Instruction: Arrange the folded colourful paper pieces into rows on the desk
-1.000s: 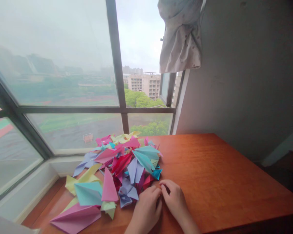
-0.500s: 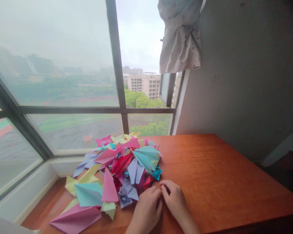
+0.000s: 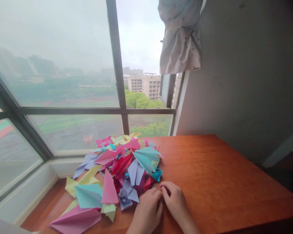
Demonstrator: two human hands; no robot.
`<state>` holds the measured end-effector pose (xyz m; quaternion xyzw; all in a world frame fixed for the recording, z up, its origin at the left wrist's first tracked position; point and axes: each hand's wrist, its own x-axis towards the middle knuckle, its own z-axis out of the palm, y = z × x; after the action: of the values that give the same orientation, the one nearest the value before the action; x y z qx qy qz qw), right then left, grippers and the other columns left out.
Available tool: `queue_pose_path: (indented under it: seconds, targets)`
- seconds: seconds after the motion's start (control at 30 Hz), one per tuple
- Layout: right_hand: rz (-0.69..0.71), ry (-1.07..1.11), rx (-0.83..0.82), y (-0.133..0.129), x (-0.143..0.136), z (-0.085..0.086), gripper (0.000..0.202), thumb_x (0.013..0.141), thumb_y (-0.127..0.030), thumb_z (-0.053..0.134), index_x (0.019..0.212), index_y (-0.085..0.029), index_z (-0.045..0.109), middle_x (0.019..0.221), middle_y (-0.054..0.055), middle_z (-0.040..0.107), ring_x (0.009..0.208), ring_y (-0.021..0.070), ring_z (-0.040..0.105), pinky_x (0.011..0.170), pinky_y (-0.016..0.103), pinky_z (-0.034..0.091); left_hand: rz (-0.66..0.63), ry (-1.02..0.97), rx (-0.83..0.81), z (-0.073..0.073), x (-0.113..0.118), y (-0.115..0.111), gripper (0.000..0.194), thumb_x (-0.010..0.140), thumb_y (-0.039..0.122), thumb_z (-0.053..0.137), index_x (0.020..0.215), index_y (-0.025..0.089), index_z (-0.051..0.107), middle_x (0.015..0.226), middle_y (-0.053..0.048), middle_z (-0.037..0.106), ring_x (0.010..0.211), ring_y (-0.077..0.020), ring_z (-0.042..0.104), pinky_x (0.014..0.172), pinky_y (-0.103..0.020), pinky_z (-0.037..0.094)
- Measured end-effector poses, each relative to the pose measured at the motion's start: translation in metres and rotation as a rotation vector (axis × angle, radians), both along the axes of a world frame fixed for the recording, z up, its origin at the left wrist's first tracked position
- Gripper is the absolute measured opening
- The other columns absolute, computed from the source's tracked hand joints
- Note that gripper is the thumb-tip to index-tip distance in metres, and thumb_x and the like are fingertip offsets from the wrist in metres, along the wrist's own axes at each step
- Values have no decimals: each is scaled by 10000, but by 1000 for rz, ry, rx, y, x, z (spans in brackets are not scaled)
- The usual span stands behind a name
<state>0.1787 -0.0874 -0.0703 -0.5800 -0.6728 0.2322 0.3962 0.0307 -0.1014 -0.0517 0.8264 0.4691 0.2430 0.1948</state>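
My left hand point(image 3: 148, 208) rests on the brown wooden table point(image 3: 210, 175) with its fingers curled; whether anything is inside them is hidden. Beside it is my right hand point(image 3: 174, 200), fingers bent inward and their tips close to my left fingers. A heap of folded paper pieces lies just beyond and to the left of my hands. Nearest my left hand are a blue-violet folded piece point(image 3: 125, 199) and a red one point(image 3: 148, 184). A pink paper plane point(image 3: 76, 219), a light blue one point(image 3: 89, 195) and a pink upright-looking piece point(image 3: 109, 188) lie further left.
Windows with a dark frame point(image 3: 123, 112) stand behind the table and on the left. A tied curtain point(image 3: 182, 48) hangs at the upper middle, beside a grey wall point(image 3: 239, 81). The table's right edge slants toward the lower right corner.
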Motion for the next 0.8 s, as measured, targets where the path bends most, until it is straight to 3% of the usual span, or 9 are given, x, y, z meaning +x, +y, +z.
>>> queue_pose_path:
  seconds: [0.8]
  targets:
    - [5, -1, 31, 0, 1, -2, 286, 894, -222, 432, 923, -215, 717, 940, 70, 731, 864, 208, 688, 802, 284, 511, 7, 5, -4, 1, 0, 0, 230, 830, 84, 466, 929, 209, 632, 955, -58, 672, 905, -218, 633, 809, -316, 499]
